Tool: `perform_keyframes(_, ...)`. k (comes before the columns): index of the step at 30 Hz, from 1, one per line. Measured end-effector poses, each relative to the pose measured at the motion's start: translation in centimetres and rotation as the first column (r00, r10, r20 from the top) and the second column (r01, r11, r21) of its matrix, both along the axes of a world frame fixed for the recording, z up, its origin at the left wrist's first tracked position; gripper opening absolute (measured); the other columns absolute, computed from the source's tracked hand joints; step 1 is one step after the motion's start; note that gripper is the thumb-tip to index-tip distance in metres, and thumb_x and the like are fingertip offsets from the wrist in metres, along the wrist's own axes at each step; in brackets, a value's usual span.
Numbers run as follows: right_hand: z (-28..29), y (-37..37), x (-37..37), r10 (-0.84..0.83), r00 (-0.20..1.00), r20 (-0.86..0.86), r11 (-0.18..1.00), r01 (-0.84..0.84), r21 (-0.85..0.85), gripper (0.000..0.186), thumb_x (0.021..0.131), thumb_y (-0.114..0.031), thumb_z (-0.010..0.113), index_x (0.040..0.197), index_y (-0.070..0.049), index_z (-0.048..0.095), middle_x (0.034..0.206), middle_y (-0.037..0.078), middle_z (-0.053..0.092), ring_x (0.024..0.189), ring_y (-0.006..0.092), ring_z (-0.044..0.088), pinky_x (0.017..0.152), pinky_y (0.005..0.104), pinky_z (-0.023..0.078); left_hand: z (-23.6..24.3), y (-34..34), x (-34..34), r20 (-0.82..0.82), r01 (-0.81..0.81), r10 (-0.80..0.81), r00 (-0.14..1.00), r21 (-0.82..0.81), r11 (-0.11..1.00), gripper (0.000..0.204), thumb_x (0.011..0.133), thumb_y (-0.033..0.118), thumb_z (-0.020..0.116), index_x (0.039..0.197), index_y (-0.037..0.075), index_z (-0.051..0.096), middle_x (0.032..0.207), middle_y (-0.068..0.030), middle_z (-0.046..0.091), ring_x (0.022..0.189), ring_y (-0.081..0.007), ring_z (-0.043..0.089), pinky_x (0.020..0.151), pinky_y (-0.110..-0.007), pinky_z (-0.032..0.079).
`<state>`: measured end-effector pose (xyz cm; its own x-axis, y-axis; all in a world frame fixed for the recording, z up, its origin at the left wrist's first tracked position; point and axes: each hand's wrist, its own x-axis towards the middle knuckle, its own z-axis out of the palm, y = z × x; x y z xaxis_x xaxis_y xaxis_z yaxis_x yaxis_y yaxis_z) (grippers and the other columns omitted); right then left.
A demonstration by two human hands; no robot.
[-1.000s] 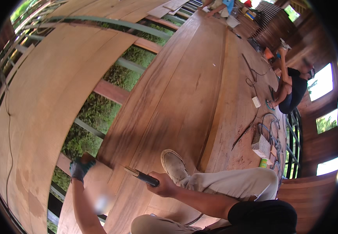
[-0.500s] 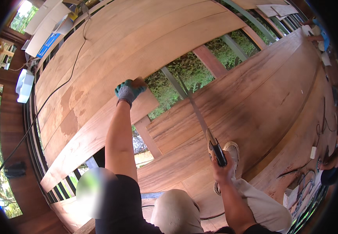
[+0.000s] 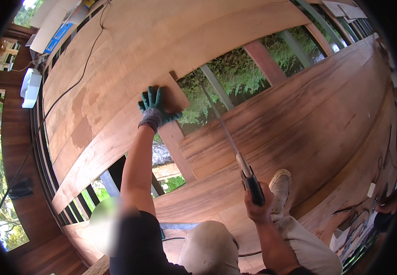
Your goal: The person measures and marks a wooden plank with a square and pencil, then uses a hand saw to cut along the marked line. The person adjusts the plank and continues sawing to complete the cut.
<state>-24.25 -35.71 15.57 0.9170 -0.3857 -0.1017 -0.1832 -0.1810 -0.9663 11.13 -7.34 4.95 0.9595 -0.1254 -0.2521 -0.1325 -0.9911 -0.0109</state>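
Observation:
My left hand (image 3: 154,109), in a teal and grey work glove, lies flat with fingers spread on the end of a loose reddish floor plank (image 3: 116,137) that spans the open gap in the deck. My right hand (image 3: 258,206) is closed around the black handle of a hand saw (image 3: 228,137). Its long thin blade runs up and left, over the gap, toward the plank's cut end. My right foot in a pale shoe (image 3: 281,183) rests on the laid boards just right of the saw handle.
Between the boards an open gap (image 3: 235,82) shows joists and green plants below. Laid wooden floorboards (image 3: 299,119) lie on the right. A black cable (image 3: 83,68) runs across the left boards. Tools and cords (image 3: 368,215) lie at the lower right edge.
The view swung from the right part of the deck to the gap. My left hand reached out onto the plank end, and the saw rose from near my knee to point across the gap.

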Motion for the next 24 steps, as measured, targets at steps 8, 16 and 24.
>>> perform_keyframes(8,-3.3,2.5,5.7,0.083,0.996,0.017,0.992,-0.081,-0.094,0.02,0.081,-0.004,0.072,0.098,0.0,0.061,0.071,0.006,0.063,0.059,0.0127,0.061,0.059,0.0279,0.051,1.2,-1.0,-0.9,-0.045,-0.034,0.039,0.998,0.108,0.994,0.127,0.063,0.065,0.08,0.162,0.022,0.013,0.168,-0.019,0.0,0.153,-0.0479,-0.004,0.117,-0.069,-0.001)
perform_keyframes(16,-1.7,-0.4,10.3,0.087,0.996,0.034,0.995,-0.085,-0.044,0.017,0.084,-0.007,0.072,0.097,-0.002,0.061,0.073,0.007,0.06,0.065,0.0142,0.057,0.061,0.0304,0.048,2.3,-1.8,-0.2,-0.062,-0.053,0.062,0.996,0.129,0.99,0.114,0.071,0.047,0.075,0.161,0.016,0.012,0.167,-0.024,0.002,0.151,-0.0539,0.001,0.115,-0.073,0.004)
perform_keyframes(24,14.8,-17.8,4.2,0.259,0.959,-0.114,0.819,-0.28,-0.501,0.021,0.08,-0.01,0.073,0.099,-0.005,0.064,0.076,0.014,0.062,0.065,0.0273,0.062,0.062,0.0362,0.05,-4.3,-1.7,-2.5,0.185,-0.033,0.017,0.983,0.084,0.996,0.075,0.093,0.026,0.057,0.158,0.009,0.023,0.162,-0.0271,0.021,0.144,-0.0519,0.027,0.107,-0.069,0.033)
